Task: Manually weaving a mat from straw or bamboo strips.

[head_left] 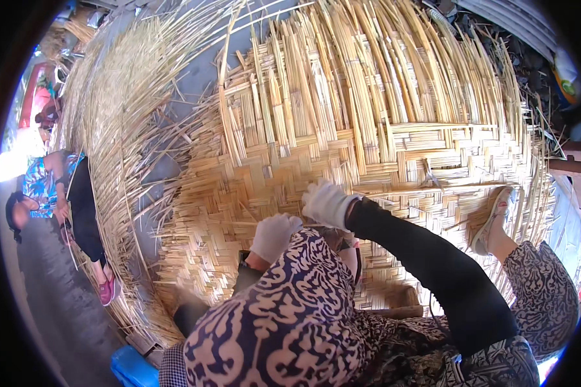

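Observation:
A large half-woven mat (258, 174) of flat, straw-coloured reed strips spreads beneath me, with a zigzag weave in its near part. My right hand (328, 204), in a white glove, is closed low over the middle of the weave. Closer to me, my left hand (275, 237), gloved in white too, is curled beside my patterned knee. Whatever either set of fingers grips is hidden. Long loose strips (361, 71) run from the woven part toward the far edge. A small metal piece (430, 174) lies on the mat right of my hands.
A heap of loose reeds (116, 109) extends along the left. Beyond it, a person (58, 193) in a blue patterned top is at the left rim. My shod foot (497, 216) rests on the mat at right. A blue object (133, 367) is at lower left.

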Tool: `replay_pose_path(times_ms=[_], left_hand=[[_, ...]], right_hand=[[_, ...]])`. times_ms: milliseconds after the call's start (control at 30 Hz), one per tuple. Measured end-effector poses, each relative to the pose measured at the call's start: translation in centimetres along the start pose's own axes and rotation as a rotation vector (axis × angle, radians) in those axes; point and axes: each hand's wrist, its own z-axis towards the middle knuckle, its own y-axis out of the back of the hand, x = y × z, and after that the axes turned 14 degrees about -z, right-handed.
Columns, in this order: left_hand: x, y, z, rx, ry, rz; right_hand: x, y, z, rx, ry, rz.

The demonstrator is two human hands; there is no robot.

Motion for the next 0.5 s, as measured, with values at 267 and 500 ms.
replay_pose_path(times_ms=[267, 500], left_hand=[[2.0, -1.7, 1.8, 0.178, 0.001, 0.111], [-7.5, 9.5, 10.2, -0.197, -0.318, 0.096]], right_hand=[[1.3, -0.2, 0.0, -0.289, -0.025, -0.139], [-6.0, 9.9, -4.8, 0.247, -0.231, -0.033]])
